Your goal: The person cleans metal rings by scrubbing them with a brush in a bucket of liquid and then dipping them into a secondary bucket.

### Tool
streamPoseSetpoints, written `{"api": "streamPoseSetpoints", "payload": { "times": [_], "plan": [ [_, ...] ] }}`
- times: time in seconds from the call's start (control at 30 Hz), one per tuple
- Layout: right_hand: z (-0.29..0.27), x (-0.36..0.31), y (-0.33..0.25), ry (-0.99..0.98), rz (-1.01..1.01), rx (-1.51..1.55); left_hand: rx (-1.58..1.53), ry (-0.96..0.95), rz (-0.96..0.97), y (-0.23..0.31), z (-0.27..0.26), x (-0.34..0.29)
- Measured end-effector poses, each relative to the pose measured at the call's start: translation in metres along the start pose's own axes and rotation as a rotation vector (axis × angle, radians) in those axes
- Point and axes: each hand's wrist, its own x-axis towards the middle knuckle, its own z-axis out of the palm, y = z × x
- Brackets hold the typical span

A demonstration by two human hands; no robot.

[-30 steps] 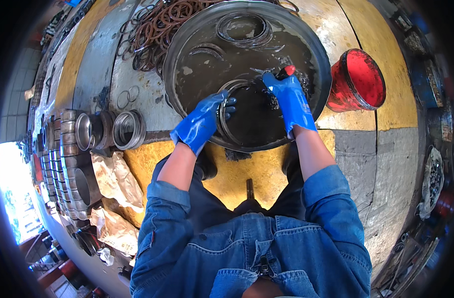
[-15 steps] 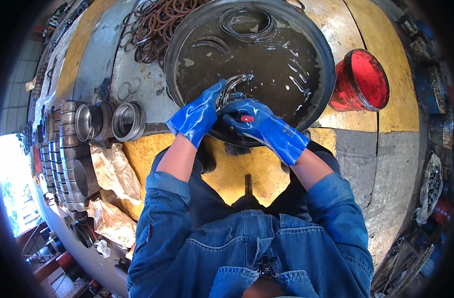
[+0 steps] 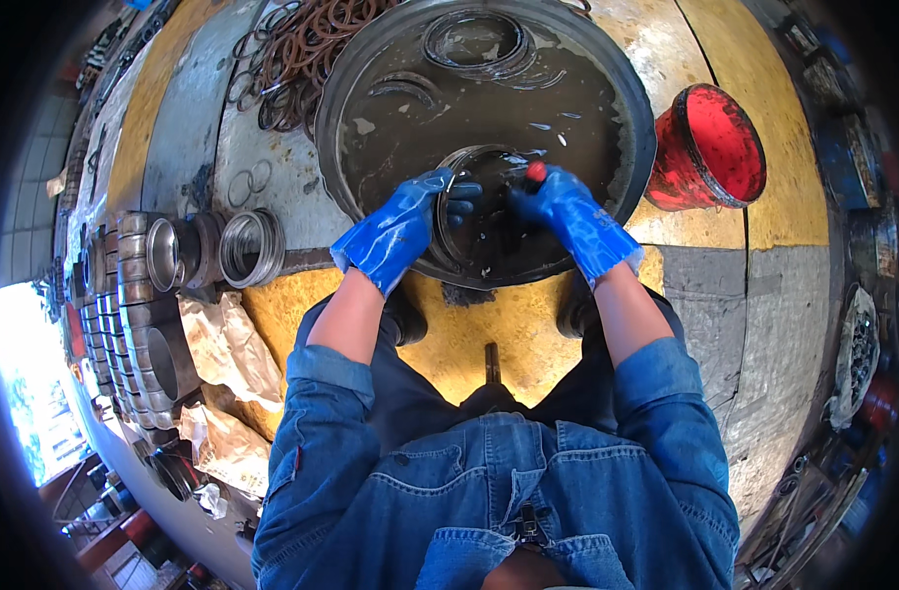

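Blue rubber gloves cover both hands above a wide round pan (image 3: 646, 128) of murky dark liquid. My left hand (image 3: 395, 231) is closed around the left side of several thin metal rings (image 3: 442, 226), its fingers reaching through their middle. The rings stand tilted over the pan's near part. To their right, my right hand (image 3: 572, 221) is closed on a small tool with a red end (image 3: 536, 171). The tool's dark part is blurred, so its kind is unclear. More rings (image 3: 469, 67) lie in the liquid at the pan's far side, beside a curved ring part (image 3: 405, 87).
A red bucket (image 3: 710, 147) leans beside the pan's right. Rusty rings (image 3: 317, 59) are heaped at the far left. Steel rings (image 3: 253, 248), stacked metal cylinders (image 3: 140, 305) and brown paper (image 3: 228, 344) lie to the left. My knees flank the pan's near edge.
My right hand has moved right, away from my left, with the red-ended tool. The rings in my left hand have swung open to face up over the pan.
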Motion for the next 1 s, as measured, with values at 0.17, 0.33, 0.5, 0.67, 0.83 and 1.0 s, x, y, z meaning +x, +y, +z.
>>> {"api": "streamPoseSetpoints", "payload": {
  "times": [0.17,0.33,0.5,0.67,0.83,1.0],
  "plan": [
    [-0.011,0.000,-0.022,0.059,-0.189,0.833,0.054,0.069,0.024,0.007,0.009,-0.012],
    [0.004,0.012,-0.042,-0.089,-0.237,0.746,0.104,0.098,0.162,-0.008,0.001,0.003],
    [-0.004,0.029,-0.002,0.183,0.129,0.493,0.125,0.133,0.136,-0.010,-0.010,0.012],
    [0.011,0.005,-0.040,0.044,-0.134,0.714,0.013,0.210,0.191,-0.017,-0.011,0.014],
    [0.008,0.020,-0.033,0.214,0.028,0.504,0.169,0.166,0.222,-0.021,-0.019,0.019],
    [-0.007,0.035,-0.012,0.232,0.125,0.509,0.146,0.121,0.180,-0.009,-0.008,0.010]
  ]
}}
